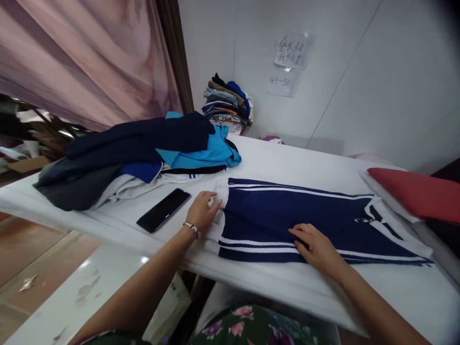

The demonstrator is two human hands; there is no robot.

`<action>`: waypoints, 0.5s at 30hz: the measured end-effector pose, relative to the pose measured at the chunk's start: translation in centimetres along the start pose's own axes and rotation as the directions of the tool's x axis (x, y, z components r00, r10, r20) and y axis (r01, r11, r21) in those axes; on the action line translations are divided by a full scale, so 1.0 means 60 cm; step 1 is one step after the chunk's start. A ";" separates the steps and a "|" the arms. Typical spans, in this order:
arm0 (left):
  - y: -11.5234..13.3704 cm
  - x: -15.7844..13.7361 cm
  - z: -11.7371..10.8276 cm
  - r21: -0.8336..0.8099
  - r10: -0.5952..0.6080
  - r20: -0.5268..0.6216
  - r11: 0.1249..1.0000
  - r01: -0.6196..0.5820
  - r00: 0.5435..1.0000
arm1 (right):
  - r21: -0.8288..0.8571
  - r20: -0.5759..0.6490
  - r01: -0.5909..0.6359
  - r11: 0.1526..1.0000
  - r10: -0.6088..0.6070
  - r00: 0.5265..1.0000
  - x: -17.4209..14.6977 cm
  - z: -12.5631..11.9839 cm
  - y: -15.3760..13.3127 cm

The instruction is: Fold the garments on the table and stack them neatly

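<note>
A navy shirt point(266, 211) with white stripes lies folded lengthwise on the white table, its white collar end to the right and its white hem to the left. At the hem, my left hand point(204, 209) pinches the white edge between thumb and fingers; a bracelet circles that wrist. My right hand point(316, 247) rests on the near half of the navy cloth, thumb and forefinger closed on a bit of fabric. A faint crease runs across the cloth between both hands. Left of my left hand lies a black phone point(163, 210), screen up.
A loose heap of dark, bright blue and white clothes point(143, 143) covers the table's left side. Folded clothes stand in a stack point(226, 103) by the wall. A red folded cloth point(413, 194) lies at the right. Handwritten papers point(289, 50) hang on the wall beside a pink curtain point(93, 57).
</note>
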State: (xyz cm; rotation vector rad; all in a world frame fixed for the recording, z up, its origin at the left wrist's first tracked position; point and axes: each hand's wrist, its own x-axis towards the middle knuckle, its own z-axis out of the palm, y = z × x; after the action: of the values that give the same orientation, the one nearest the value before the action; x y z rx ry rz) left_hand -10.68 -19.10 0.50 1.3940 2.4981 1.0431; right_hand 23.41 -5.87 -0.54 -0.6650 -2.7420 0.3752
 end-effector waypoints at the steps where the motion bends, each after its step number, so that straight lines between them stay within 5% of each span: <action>1: -0.002 0.004 0.000 -0.006 -0.076 0.034 0.997 0.076 0.997 | 0.044 0.016 -0.029 0.999 0.028 0.999 0.003 -0.005 -0.005; 8: -0.001 0.027 -0.002 -0.276 -0.383 0.205 0.860 0.429 0.901 | 0.073 0.064 -0.022 0.997 0.018 0.998 0.043 0.015 -0.034; 11: 0.012 0.030 -0.004 -0.521 -0.477 0.297 0.645 0.559 0.827 | -0.016 0.151 0.018 1.000 -0.015 0.988 0.054 0.040 -0.040; 15: 0.023 0.030 -0.005 -0.678 -0.454 0.479 0.353 0.645 0.751 | -0.052 0.177 0.001 0.999 0.009 0.984 0.052 0.053 -0.041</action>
State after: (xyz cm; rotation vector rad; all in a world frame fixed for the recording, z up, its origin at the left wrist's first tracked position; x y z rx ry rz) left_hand -10.84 -17.36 1.98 0.2735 1.6335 1.4608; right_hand 18.66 -7.06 -2.00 -0.6805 -2.9282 0.3828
